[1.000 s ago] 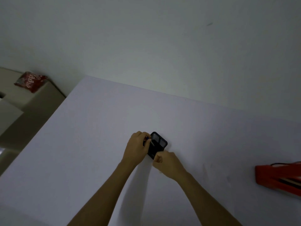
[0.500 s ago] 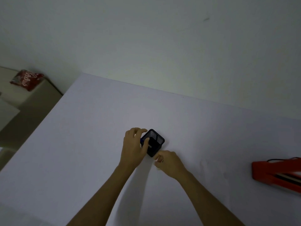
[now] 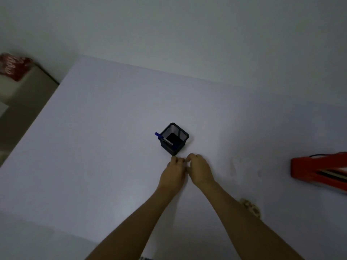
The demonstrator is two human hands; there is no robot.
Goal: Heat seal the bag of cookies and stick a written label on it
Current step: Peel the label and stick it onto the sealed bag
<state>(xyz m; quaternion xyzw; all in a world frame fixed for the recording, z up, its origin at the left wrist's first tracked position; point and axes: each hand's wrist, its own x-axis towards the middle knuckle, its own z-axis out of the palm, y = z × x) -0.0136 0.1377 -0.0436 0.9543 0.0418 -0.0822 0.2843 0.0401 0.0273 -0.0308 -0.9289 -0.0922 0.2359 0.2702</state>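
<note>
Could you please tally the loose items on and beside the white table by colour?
Black: 1, the square black mesh pen holder
Blue: 1, the blue-capped pen leaning in the holder
Red: 2, the red heat sealer at the table's right edge and the red snack packet on the side surface far left
Total: 4

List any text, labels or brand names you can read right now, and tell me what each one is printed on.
Red packet at far left: white cursive lettering, too blurred to read.
Pen in the black pen holder: no readable print.
Red heat sealer at right edge: no lettering shows.
Nothing else carries text.
</note>
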